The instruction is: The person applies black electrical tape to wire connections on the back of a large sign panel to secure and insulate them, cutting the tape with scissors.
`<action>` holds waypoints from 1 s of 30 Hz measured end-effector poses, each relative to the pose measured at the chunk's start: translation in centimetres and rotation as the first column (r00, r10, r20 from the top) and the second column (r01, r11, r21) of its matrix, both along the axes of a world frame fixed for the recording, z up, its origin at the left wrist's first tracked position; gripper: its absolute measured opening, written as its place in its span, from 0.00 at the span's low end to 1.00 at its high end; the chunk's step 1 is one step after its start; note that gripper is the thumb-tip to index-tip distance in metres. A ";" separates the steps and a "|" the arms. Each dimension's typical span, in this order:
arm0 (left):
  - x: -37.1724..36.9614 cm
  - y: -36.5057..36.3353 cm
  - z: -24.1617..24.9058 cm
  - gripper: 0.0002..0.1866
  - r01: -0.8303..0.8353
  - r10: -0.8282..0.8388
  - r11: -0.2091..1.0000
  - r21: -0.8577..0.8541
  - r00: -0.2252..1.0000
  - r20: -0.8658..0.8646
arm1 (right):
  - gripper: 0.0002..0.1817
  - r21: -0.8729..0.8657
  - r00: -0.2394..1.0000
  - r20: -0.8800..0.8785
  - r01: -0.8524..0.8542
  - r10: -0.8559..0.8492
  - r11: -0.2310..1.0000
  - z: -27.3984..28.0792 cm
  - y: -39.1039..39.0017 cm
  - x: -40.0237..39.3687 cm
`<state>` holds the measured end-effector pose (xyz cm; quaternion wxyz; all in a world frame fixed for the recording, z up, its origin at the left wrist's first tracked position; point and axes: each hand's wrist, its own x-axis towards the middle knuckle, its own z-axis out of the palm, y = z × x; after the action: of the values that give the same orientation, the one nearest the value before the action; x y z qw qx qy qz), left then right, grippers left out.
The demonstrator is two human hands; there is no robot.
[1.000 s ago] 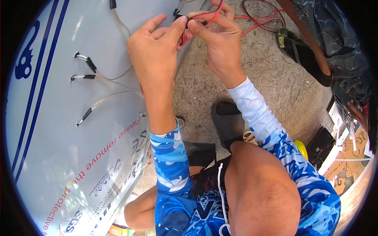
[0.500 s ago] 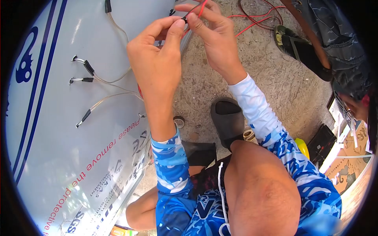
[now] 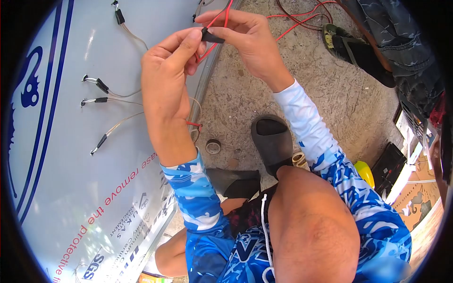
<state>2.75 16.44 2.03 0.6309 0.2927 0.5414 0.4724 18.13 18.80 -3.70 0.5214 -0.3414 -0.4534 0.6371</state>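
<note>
At the top of the head view my two hands meet over a strip of black electrical tape point(image 3: 213, 37) at a red wire point(image 3: 226, 18). Thumb and fingers of my left hand point(image 3: 172, 63) pinch the tape's left end. My right hand point(image 3: 252, 42) has its thumb against the other end, with its index finger stretched behind the wire. More red wire shows below the tape, between the hands. Under them lies a pale panel point(image 3: 61, 155), from which thin wires with black-taped joints point(image 3: 102, 85) stick out.
On the concrete floor point(image 3: 231, 94) lie a tape roll point(image 3: 213, 146), a second roll point(image 3: 300, 159) and loose red and dark wires point(image 3: 302, 23). A dark sandal point(image 3: 272, 146) is by my knee. Another person's shoe point(image 3: 356, 54) stands at the upper right, near cardboard point(image 3: 417, 200).
Both hands have shifted slightly left and down. The black tape now shows as a wider strip between them. The tape roll on the floor has come into fuller view.
</note>
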 end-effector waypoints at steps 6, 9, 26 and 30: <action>0.9 -0.4 0.0 0.16 -0.090 0.095 0.993 0.078 0.993 -0.063 | 0.14 -0.033 0.987 -0.148 -0.069 0.063 0.997 0.4 -0.2 -0.2; 0.9 -1.1 -0.3 0.12 -0.096 0.108 0.987 0.130 0.990 -0.092 | 0.13 -0.048 0.986 -0.147 -0.082 0.074 0.995 0.2 -0.2 -0.3; 3.5 -2.5 0.6 0.02 0.013 0.404 0.879 0.477 0.510 -0.759 | 0.12 -0.153 0.947 -0.321 -0.057 0.005 0.987 -0.1 -1.1 -1.7; 2.5 -2.3 0.5 0.03 0.161 0.488 0.792 0.589 0.413 -0.769 | 0.12 -0.190 0.919 -0.393 -0.111 0.028 0.975 0.2 -1.2 -1.9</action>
<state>5.22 14.10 2.51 0.0678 0.6165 0.6456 0.4455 16.18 17.56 -3.50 0.5391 -0.2451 -0.2837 0.7542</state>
